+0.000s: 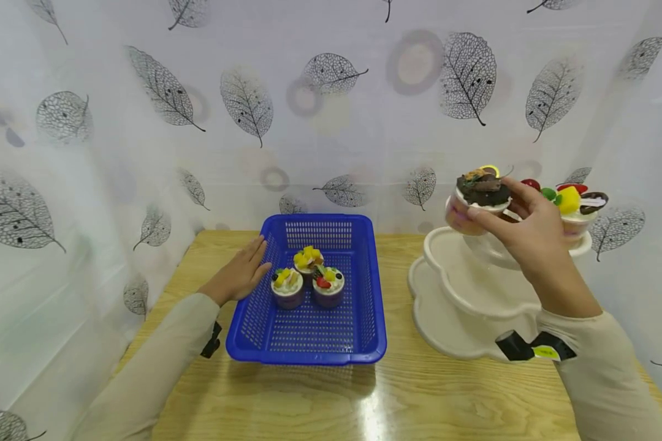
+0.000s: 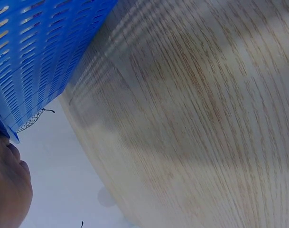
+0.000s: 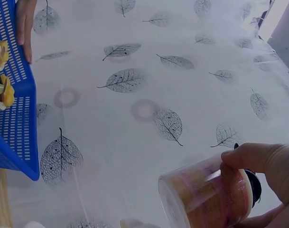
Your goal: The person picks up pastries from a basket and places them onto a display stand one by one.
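My right hand (image 1: 535, 229) grips a dessert cup (image 1: 469, 214) with a dark chocolate topping, raised above the tiered cream stand (image 1: 474, 275). In the right wrist view the clear wall of that chocolate cup (image 3: 206, 197) shows pink and tan layers, with thumb and fingers round it. Behind the right hand, a fruit-topped cup (image 1: 576, 220) sits on the stand's upper tier. My left hand (image 1: 239, 272) rests with straight fingers on the left rim of the blue basket (image 1: 377, 294). Inside the basket stand three fruit-topped cups (image 1: 328, 297), grouped toward its back left.
A wooden table (image 1: 309, 404) carries the basket and the stand, side by side. Behind and around it hangs a pale curtain (image 1: 342, 147) printed with leaves. The stand's lower tier (image 1: 447, 334) spreads wider than the upper one, close to the basket's right side.
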